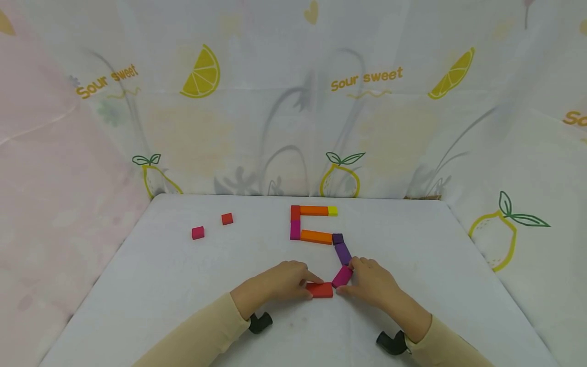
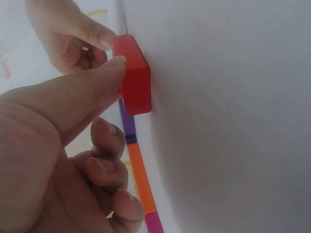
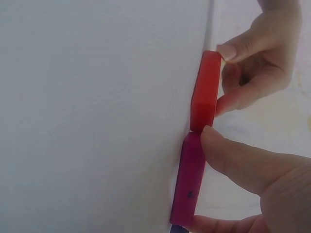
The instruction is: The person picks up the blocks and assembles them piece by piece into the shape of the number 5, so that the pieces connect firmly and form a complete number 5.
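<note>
Between thumb and fingertips, my left hand (image 1: 282, 283) pinches a red block (image 1: 321, 290) lying flat on the table. My right hand (image 1: 373, 283) has its thumb and a fingertip on the two ends of a magenta block (image 1: 342, 277), set at a slant. The red block's right end meets the magenta block's lower end in the right wrist view. Up from there run a purple block (image 1: 343, 254) and a small dark purple cube (image 1: 338, 238). An orange block (image 1: 316, 237), a magenta block (image 1: 295, 230), a red block (image 1: 295, 212), another orange block (image 1: 314, 210) and a yellow cube (image 1: 332, 211) continue the figure.
Two loose cubes, one pinkish red (image 1: 197, 233) and one red (image 1: 227, 218), sit at the back left of the white table (image 1: 151, 285). A printed cloth (image 1: 257, 127) hangs behind the table's far edge. Black curved pieces (image 1: 392, 343) show by both wrists.
</note>
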`<action>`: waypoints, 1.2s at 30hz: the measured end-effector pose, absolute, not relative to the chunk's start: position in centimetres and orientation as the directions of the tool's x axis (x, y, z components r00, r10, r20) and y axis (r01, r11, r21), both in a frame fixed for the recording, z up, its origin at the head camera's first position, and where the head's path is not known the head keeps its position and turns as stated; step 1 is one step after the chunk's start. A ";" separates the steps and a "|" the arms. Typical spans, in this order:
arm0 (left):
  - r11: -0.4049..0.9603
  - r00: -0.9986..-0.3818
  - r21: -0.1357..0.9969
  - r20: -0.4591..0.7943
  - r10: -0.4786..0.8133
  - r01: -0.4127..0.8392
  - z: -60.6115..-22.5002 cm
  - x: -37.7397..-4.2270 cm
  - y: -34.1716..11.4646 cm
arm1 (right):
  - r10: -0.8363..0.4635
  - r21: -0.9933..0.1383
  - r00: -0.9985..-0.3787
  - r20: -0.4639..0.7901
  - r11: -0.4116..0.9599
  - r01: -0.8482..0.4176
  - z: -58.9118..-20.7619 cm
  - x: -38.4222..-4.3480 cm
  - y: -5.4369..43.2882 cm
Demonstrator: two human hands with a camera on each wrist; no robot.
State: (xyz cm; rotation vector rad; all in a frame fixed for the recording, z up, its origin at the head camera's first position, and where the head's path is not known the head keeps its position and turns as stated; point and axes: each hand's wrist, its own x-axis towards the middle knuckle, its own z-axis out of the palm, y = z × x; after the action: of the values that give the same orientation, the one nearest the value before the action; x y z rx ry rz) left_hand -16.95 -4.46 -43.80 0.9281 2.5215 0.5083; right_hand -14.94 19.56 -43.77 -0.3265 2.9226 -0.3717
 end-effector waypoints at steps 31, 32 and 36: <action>0.715 -0.698 0.466 -0.250 0.672 0.521 -43.6 -17.1 -4.7 | -0.212 -0.276 -0.964 -0.163 0.947 -0.161 -43.9 -14.9 19.3; 0.715 -0.697 0.467 -0.252 0.671 0.520 -43.7 -17.1 -4.7 | -0.210 -0.275 -0.964 -0.164 0.948 -0.160 -44.0 -14.9 19.3; 0.717 -0.696 0.464 -0.256 0.671 0.521 -43.7 -17.1 -4.7 | -0.207 -0.277 -0.965 -0.162 0.948 -0.157 -44.0 -14.9 19.2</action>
State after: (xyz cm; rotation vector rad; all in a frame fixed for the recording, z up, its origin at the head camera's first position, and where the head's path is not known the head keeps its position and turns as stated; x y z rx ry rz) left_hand -17.07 -4.67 -43.69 0.9187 2.5135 0.5033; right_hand -14.94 19.21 -44.01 -0.2745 2.9125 -0.3918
